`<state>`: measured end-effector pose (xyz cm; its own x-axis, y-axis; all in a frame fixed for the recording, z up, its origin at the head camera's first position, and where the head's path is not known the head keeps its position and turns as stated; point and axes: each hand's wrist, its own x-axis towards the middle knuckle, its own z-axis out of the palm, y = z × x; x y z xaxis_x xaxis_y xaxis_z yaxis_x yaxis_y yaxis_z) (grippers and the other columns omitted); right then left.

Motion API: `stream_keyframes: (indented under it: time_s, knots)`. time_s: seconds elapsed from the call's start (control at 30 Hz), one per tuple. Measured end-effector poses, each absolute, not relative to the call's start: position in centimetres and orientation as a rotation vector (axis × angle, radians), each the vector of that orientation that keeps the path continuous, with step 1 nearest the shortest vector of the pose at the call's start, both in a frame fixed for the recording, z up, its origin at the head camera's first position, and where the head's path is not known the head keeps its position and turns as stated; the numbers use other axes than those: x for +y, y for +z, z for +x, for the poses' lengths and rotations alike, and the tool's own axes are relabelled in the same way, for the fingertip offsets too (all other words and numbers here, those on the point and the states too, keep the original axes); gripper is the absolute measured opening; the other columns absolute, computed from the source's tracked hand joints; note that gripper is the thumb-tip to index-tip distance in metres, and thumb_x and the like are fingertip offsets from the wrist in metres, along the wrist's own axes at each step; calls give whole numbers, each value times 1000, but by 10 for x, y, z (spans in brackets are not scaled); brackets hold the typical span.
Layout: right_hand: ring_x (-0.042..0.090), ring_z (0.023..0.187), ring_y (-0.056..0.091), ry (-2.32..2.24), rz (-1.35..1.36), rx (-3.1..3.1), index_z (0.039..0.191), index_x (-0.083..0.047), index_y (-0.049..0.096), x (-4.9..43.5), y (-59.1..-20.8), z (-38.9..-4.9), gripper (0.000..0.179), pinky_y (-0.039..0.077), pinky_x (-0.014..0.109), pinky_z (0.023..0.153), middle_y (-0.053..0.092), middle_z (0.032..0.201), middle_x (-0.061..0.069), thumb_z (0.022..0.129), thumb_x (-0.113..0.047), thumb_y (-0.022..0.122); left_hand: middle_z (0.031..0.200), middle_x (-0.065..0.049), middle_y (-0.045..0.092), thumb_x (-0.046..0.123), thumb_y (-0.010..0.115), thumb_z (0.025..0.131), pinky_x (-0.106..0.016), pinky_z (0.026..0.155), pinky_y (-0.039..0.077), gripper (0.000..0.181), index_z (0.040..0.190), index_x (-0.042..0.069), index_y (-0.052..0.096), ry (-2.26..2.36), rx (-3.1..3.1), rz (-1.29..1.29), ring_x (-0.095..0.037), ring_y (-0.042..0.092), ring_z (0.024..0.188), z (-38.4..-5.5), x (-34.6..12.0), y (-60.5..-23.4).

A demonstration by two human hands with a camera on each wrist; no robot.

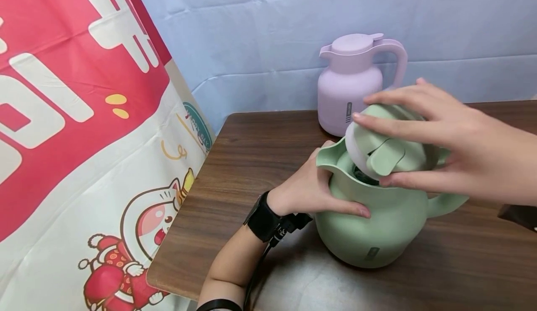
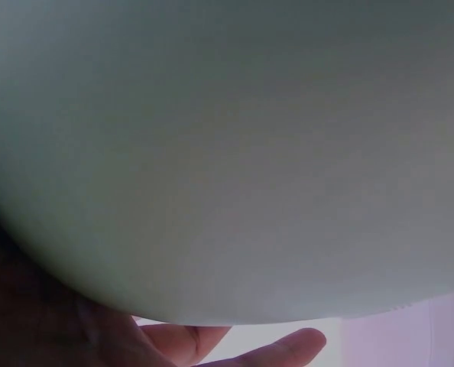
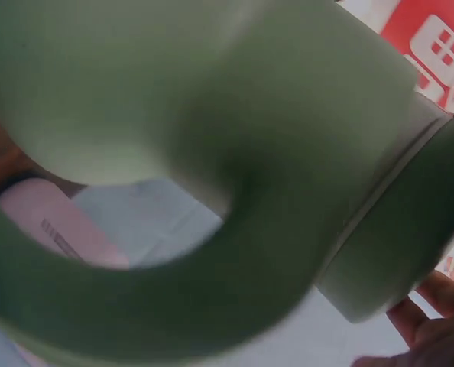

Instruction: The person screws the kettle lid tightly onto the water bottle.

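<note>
A green thermos jug [image 1: 373,231] stands on the wooden table with its mouth partly uncovered. My left hand [image 1: 306,187] grips its neck below the spout, thumb across the front; fingertips show past the jug's belly in the left wrist view. My right hand [image 1: 449,134] holds the green lid [image 1: 398,150], which sits tilted over the opening, its white underside facing the spout. Fingers spread over the lid's top and side. In the right wrist view the jug's handle [image 3: 158,313] fills the foreground, with the lid [image 3: 403,222] at the right.
A lilac thermos jug [image 1: 350,87] stands behind the green one, near the table's back edge. The wooden table [image 1: 251,162] ends at the left beside a red and white printed cloth [image 1: 84,152]. A pale blue cloth [image 1: 251,36] hangs behind. A dark object [image 1: 518,215] lies at the right.
</note>
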<state>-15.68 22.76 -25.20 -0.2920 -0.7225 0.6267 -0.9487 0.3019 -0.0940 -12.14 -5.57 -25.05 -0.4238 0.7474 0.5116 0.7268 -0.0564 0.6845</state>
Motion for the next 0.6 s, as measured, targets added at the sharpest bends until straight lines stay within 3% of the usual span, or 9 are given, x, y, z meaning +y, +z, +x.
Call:
stream_keyframes:
  time_s: [0.1,0.2,0.6]
  knots:
    - [30,126,36,559,1492,-2197,138,-8,50,189,-213,-113,90,26,31,102,40,144,12,61,-36,88,109,-8,60,8,91,57,-23,91,43,71,116,1,52,1547,2121,1676,1,53,101,-121,-55,-250]
    - [23,126,35,506,1443,-2305,141,-14,47,168,-194,-90,83,27,21,98,39,143,3,70,-33,84,108,-7,60,8,91,58,-23,92,43,69,115,1,53,1547,2123,1677,1,53,101,-121,-55,-250]
    - [13,126,32,418,1355,-2483,147,-23,36,155,-182,-75,80,24,12,94,35,142,-6,78,-21,78,113,-6,58,10,91,58,-22,95,40,76,121,2,49,1519,2152,1674,2,50,105,-121,-56,-251]
